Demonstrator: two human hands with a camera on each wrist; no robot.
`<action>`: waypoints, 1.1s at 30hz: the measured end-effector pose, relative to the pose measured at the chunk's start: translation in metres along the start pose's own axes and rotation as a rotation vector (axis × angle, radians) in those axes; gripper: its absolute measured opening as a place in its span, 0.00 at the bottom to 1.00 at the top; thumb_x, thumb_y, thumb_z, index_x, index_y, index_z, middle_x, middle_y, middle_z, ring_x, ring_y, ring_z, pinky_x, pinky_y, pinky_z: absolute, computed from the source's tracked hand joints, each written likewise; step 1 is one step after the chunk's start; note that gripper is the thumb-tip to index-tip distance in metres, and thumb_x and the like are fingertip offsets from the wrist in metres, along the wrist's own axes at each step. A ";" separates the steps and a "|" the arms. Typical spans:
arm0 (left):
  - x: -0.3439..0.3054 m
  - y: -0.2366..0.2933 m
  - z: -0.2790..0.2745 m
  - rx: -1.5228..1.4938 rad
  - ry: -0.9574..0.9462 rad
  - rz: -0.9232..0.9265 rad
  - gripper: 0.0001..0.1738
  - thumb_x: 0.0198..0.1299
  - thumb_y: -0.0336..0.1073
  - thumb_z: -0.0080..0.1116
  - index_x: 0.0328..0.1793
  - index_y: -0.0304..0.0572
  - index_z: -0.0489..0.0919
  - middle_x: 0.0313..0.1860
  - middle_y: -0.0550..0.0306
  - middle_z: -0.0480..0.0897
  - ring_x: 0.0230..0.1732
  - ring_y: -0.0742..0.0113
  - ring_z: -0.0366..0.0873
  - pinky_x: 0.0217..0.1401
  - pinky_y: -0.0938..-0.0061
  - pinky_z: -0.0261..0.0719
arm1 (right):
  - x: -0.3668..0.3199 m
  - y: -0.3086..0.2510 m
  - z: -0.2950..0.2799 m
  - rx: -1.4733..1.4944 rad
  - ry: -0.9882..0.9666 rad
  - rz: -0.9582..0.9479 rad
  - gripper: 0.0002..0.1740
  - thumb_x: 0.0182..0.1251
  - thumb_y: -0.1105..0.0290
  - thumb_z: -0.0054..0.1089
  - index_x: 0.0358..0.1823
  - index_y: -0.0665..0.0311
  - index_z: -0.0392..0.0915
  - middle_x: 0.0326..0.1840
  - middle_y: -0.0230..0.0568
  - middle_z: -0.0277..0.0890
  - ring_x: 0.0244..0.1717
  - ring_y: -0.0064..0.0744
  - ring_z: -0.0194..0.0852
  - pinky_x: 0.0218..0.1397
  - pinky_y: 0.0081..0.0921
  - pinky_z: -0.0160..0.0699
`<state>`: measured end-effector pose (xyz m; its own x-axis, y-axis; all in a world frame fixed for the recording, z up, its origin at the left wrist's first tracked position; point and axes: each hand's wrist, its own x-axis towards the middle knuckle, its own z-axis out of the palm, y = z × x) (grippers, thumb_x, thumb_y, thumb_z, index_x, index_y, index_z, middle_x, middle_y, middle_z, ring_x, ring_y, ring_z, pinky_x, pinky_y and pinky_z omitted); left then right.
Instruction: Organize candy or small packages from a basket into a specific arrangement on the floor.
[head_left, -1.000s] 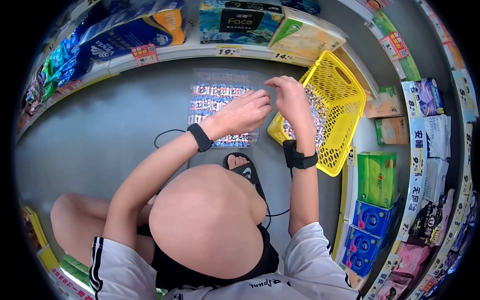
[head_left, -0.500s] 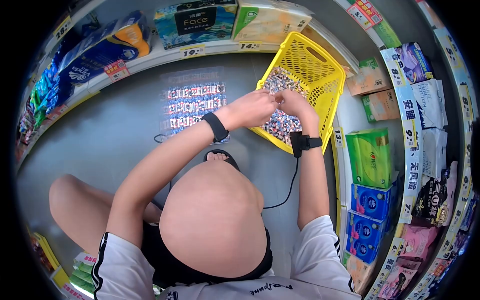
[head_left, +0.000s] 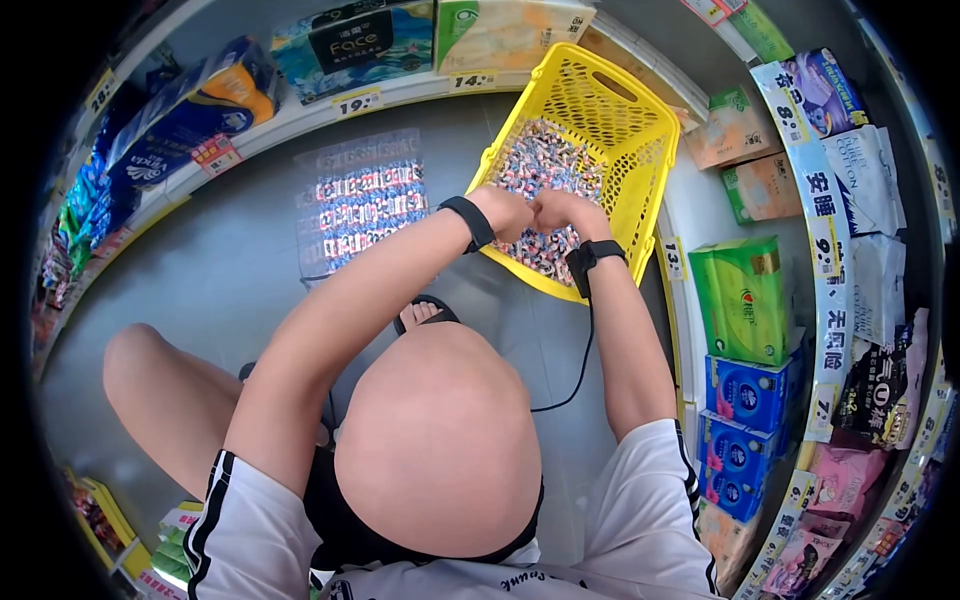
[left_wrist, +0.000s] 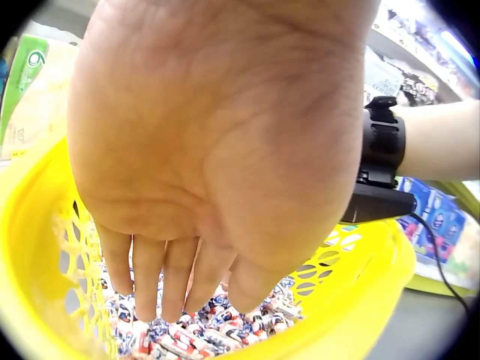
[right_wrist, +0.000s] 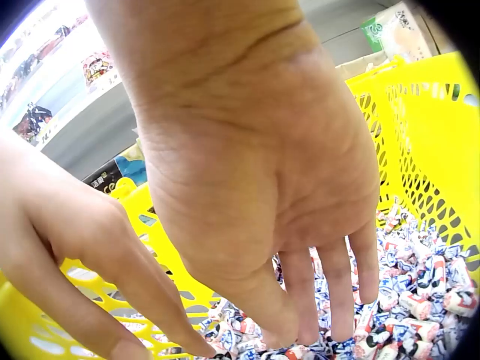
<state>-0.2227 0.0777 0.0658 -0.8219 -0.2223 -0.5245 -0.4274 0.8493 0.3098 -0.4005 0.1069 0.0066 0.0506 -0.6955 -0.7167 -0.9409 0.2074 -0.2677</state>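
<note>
A yellow perforated basket [head_left: 655,130] stands on the grey floor against the shelves, holding several small blue-and-white wrapped candies [head_left: 545,165]. Both hands reach into it side by side. My left hand [head_left: 508,212] hangs palm-down with straight fingers; in the left wrist view its fingertips [left_wrist: 180,300] reach the candies [left_wrist: 195,337]. My right hand [head_left: 555,208] points its straight fingers [right_wrist: 322,315] down into the candy pile [right_wrist: 420,292], with the left hand [right_wrist: 75,255] next to it. Neither hand plainly grips a candy.
A clear sheet with rows of candies [head_left: 360,205] lies on the floor to the left of the basket. Tissue packs [head_left: 350,40] line the far shelf. Green [head_left: 742,300] and blue boxes [head_left: 745,400] fill the right shelf. A sandalled foot [head_left: 425,312] and a black cable [head_left: 575,370] are below.
Both hands have moved from above the clear candy sheet over to the yellow basket and lowered into the candies. The view has shifted towards the basket.
</note>
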 end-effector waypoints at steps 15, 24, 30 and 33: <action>0.056 0.033 0.024 0.207 -0.024 0.021 0.15 0.60 0.44 0.60 0.50 0.59 0.90 0.45 0.55 0.91 0.48 0.52 0.89 0.50 0.58 0.86 | -0.025 0.010 0.006 0.041 -0.306 0.209 0.22 0.62 0.56 0.69 0.58 0.50 0.87 0.58 0.31 0.88 0.48 0.38 0.88 0.55 0.39 0.86; 0.061 0.031 0.025 0.202 -0.084 0.027 0.17 0.67 0.46 0.56 0.57 0.65 0.89 0.52 0.58 0.90 0.52 0.53 0.88 0.55 0.58 0.85 | 0.002 0.037 0.021 0.068 -0.243 0.100 0.20 0.61 0.57 0.68 0.53 0.56 0.89 0.48 0.37 0.90 0.41 0.38 0.86 0.44 0.36 0.86; 0.060 0.023 0.031 0.155 -0.122 -0.054 0.23 0.68 0.42 0.54 0.67 0.76 0.84 0.58 0.62 0.89 0.58 0.55 0.87 0.59 0.59 0.84 | -0.004 0.060 0.016 0.178 -0.197 -0.113 0.20 0.62 0.58 0.66 0.53 0.58 0.89 0.48 0.37 0.89 0.43 0.37 0.86 0.47 0.35 0.85; 0.055 0.021 0.024 0.202 -0.162 -0.003 0.26 0.68 0.40 0.52 0.70 0.76 0.82 0.63 0.62 0.86 0.59 0.54 0.86 0.61 0.59 0.84 | -0.025 0.057 0.006 0.271 -0.252 -0.137 0.21 0.62 0.67 0.62 0.57 0.56 0.88 0.51 0.35 0.88 0.49 0.33 0.84 0.50 0.31 0.83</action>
<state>-0.2675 0.0944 0.0244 -0.7426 -0.1588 -0.6507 -0.3320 0.9310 0.1516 -0.4537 0.1402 0.0052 0.2817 -0.5456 -0.7893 -0.7991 0.3219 -0.5078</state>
